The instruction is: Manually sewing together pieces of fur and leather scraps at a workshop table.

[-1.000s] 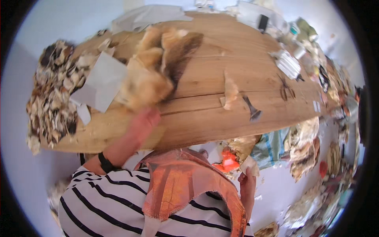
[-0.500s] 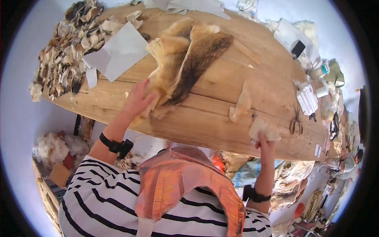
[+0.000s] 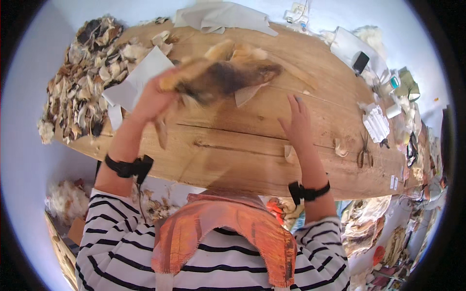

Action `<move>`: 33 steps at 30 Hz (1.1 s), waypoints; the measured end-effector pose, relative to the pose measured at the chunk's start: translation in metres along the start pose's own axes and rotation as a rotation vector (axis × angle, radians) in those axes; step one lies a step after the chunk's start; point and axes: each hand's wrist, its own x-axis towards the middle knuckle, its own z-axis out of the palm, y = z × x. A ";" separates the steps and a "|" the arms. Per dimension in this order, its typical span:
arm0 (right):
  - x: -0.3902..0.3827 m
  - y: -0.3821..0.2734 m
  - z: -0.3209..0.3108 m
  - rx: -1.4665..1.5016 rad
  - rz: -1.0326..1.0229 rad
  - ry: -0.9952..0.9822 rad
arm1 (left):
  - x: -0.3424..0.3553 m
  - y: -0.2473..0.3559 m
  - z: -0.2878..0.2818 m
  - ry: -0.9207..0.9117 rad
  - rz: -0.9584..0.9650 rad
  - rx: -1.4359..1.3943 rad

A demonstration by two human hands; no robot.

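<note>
My left hand (image 3: 158, 94) is closed on the near left end of a tan and dark-brown fur pelt (image 3: 218, 80), which is partly lifted and blurred by motion. A tan strip of it hangs below that hand. Over the wooden table, right of the pelt, my right hand (image 3: 298, 123) is open, fingers apart. One of its fingertips shows a small greyish spot that I cannot make out. Beside the right wrist lies a pale scrap (image 3: 290, 154), partly covered by the hand. Another curled pale scrap (image 3: 341, 147) lies farther right.
Heaped fur scraps (image 3: 80, 80) cover the table's left end, next to white sheets (image 3: 145, 80). More pale sheeting (image 3: 218, 17) lies along the far edge. Scissors (image 3: 365, 153), a folded white item (image 3: 376, 122) and a black phone (image 3: 360, 62) are at the right.
My left hand has moved up and away, lifting and turning the pelt's near end. My right hand has left the pale scrap near the front edge and moved farther in and left.
</note>
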 end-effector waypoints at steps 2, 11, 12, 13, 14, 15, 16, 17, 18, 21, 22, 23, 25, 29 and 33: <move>0.033 -0.018 0.018 0.053 0.000 0.058 | 0.018 0.032 -0.035 0.047 0.138 0.005; 0.132 -0.042 0.070 0.391 0.010 -0.200 | 0.043 0.073 -0.163 0.231 0.145 -0.034; 0.141 -0.043 0.064 0.406 0.012 -0.132 | 0.048 0.072 -0.174 0.297 0.065 -0.102; 0.149 -0.045 0.055 0.416 0.045 -0.065 | 0.051 0.072 -0.184 0.328 0.095 -0.038; 0.158 -0.048 0.043 0.408 0.017 -0.057 | 0.054 0.070 -0.191 0.322 0.095 -0.021; 0.167 -0.053 0.029 0.460 -0.045 0.052 | 0.056 0.069 -0.197 0.363 0.117 -0.072; 0.173 -0.059 0.013 0.510 -0.088 0.156 | 0.060 0.068 -0.202 0.403 0.139 -0.124; 0.179 -0.062 -0.006 0.501 -0.106 0.168 | 0.064 0.068 -0.207 0.450 0.101 -0.109; 0.184 -0.066 -0.027 0.309 -0.141 0.244 | 0.068 0.065 -0.210 0.444 0.103 -0.072; 0.184 -0.076 -0.071 0.093 -0.216 0.431 | 0.078 0.053 -0.229 0.472 0.288 -0.137; 0.180 -0.078 -0.082 0.086 -0.257 0.548 | 0.077 0.045 -0.238 0.497 0.268 -0.150; 0.174 -0.080 -0.089 0.069 -0.259 0.536 | 0.074 0.034 -0.247 0.493 0.295 -0.069; 0.147 -0.085 -0.094 -0.154 -0.398 0.628 | 0.061 0.010 -0.268 0.502 0.306 0.172; 0.059 -0.107 -0.044 -0.301 -0.482 0.376 | 0.012 -0.061 -0.279 0.014 0.593 0.590; -0.004 -0.122 0.031 -0.073 -0.526 -0.040 | -0.035 -0.122 -0.244 -0.159 0.187 0.967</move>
